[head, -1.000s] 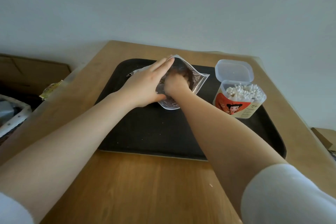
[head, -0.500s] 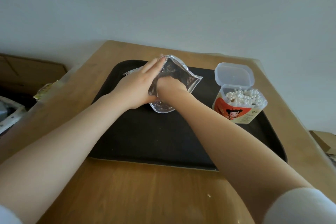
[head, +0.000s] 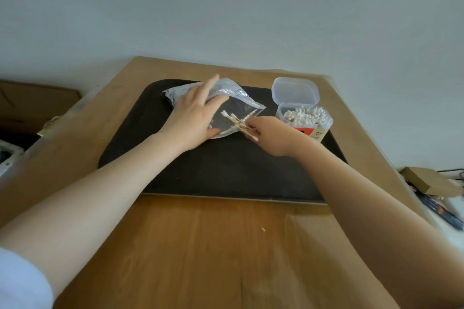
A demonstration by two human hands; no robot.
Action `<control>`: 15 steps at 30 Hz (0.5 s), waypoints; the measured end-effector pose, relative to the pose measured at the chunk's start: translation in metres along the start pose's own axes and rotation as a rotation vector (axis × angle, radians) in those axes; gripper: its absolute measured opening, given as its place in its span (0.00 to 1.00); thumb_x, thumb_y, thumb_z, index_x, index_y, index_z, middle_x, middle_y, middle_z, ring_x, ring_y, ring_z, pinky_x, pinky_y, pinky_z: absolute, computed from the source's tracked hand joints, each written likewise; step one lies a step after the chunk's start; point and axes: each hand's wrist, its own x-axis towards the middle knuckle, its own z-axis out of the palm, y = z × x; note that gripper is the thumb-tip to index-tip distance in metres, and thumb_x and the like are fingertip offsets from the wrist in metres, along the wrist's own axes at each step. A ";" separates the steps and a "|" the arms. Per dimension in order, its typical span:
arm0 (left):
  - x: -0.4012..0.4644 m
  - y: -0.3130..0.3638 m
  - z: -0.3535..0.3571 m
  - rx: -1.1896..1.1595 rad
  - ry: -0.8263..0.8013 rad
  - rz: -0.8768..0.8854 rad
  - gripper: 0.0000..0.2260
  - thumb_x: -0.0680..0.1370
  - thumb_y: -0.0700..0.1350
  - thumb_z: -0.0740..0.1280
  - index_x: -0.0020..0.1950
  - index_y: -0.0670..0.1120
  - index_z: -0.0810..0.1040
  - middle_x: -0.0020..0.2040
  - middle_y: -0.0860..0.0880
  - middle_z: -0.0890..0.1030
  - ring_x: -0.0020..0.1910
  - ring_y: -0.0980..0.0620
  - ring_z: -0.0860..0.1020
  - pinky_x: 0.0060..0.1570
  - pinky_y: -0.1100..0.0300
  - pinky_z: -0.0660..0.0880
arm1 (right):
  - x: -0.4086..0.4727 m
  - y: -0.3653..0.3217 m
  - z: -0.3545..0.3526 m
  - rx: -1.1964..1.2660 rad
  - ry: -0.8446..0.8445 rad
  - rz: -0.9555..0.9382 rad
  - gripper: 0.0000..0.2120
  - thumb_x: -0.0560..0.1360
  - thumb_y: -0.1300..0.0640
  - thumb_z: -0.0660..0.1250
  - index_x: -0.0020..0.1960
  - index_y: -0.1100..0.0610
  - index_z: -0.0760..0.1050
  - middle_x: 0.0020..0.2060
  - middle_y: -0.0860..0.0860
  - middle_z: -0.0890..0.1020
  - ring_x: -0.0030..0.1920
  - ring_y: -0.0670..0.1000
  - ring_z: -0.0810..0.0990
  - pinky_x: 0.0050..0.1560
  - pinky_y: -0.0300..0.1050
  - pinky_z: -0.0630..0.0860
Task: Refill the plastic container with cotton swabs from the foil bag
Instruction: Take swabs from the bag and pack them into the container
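Observation:
The foil bag (head: 238, 98) lies on the black tray (head: 226, 170), mouth toward the right. My left hand (head: 193, 118) holds the bag's near side, thumb under its edge and fingers spread over the top. My right hand (head: 271, 133) pinches a small bundle of cotton swabs (head: 237, 123), just outside the bag's mouth. The plastic container (head: 305, 120) stands to the right on the tray, lid flipped open, packed with upright white swabs.
The tray sits on a wooden table (head: 200, 246) against a pale wall. A cardboard box (head: 37, 105) and clutter lie off the left edge. A small box (head: 426, 180) and papers lie off the right edge.
My right hand has come out of the bag with a bundle of swabs and moved right. The bag has flattened under my left hand.

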 end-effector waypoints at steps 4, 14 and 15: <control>0.004 0.028 0.001 0.081 0.040 0.284 0.37 0.69 0.48 0.75 0.73 0.43 0.62 0.75 0.41 0.57 0.72 0.38 0.59 0.67 0.42 0.60 | -0.013 0.004 -0.006 -0.043 -0.041 -0.075 0.11 0.78 0.60 0.58 0.37 0.54 0.66 0.33 0.47 0.69 0.33 0.47 0.67 0.34 0.42 0.62; 0.016 0.046 0.001 -0.281 -0.260 0.158 0.21 0.79 0.45 0.61 0.70 0.49 0.59 0.56 0.47 0.78 0.51 0.48 0.77 0.51 0.50 0.74 | -0.025 0.005 -0.012 0.077 0.088 -0.190 0.04 0.78 0.58 0.62 0.51 0.56 0.73 0.37 0.44 0.72 0.35 0.44 0.69 0.32 0.32 0.62; 0.016 0.046 0.000 -0.289 -0.268 0.145 0.20 0.79 0.44 0.61 0.69 0.47 0.60 0.55 0.47 0.78 0.50 0.48 0.77 0.49 0.51 0.74 | -0.024 0.006 -0.010 0.114 0.124 -0.182 0.06 0.77 0.57 0.64 0.52 0.57 0.73 0.39 0.44 0.73 0.34 0.41 0.69 0.32 0.30 0.63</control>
